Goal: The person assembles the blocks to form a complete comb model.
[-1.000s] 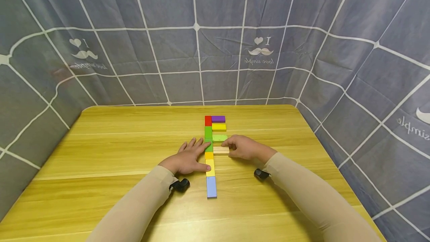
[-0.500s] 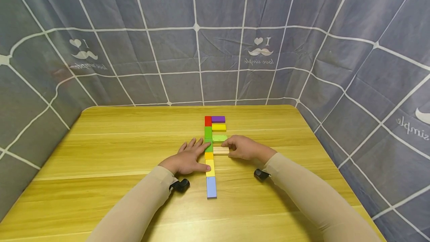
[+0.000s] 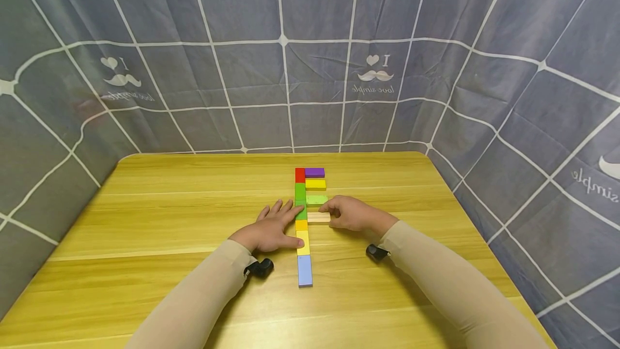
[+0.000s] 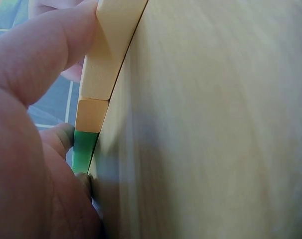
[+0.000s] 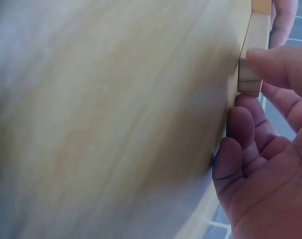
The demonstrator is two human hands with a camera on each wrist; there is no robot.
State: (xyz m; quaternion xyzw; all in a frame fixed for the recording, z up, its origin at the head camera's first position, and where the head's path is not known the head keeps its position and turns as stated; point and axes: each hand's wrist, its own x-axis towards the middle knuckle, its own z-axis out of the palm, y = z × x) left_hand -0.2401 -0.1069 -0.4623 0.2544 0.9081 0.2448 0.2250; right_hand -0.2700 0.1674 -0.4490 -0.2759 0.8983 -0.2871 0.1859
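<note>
My left hand (image 3: 271, 231) lies with fingers spread beside a column of coloured blocks. Its thumb touches the pale yellow block (image 3: 303, 250), and its index fingertip rests on a green block (image 3: 302, 215). An orange block (image 3: 301, 225) sits between those two. My right hand (image 3: 356, 214) pinches the right end of a plain wooden block (image 3: 317, 217), which lies flat against the column's right side. In the right wrist view the thumb presses on this wooden block (image 5: 255, 37), the other fingers curling near its end.
The column continues up with another green block (image 3: 300, 191) and a red block (image 3: 300, 175), and ends below in a blue block (image 3: 305, 271). Purple (image 3: 315, 172), yellow (image 3: 316, 183) and light green (image 3: 316, 199) blocks branch right. A grey curtain (image 3: 319, 74) hangs behind the table (image 3: 169, 203).
</note>
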